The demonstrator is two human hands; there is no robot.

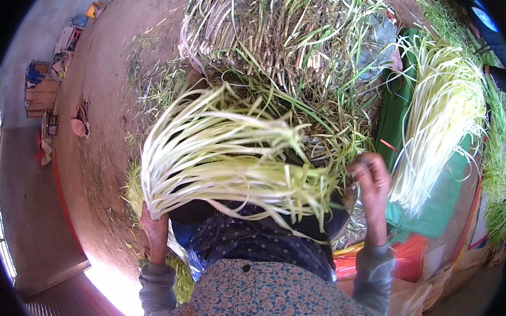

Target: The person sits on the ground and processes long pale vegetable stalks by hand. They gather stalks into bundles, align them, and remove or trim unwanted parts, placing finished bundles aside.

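Note:
My left hand (154, 230) grips the white lower ends of a large bunch of pale yellow-green blanched chives (231, 156). Its long leaves fan out to the right across my lap, the tips blurred. Just beyond those tips is my right hand (371, 177), raised with bent fingers; blur hides whether anything thin is between them. In front of me lies a big heap of untrimmed chives (279, 32), with dry, soiled leaves among the stalks. A pile of cleaned pale chives (445, 114) rests on a green support (448, 202) to my right.
Bright red-orange strands (395, 256) lie beside my right forearm. More green leaves (500, 184) are spread at the far right, near a partly visible person (494, 38). Leaf scraps litter the earthen floor (107, 103). A wooden box (41, 95) stands by the left wall.

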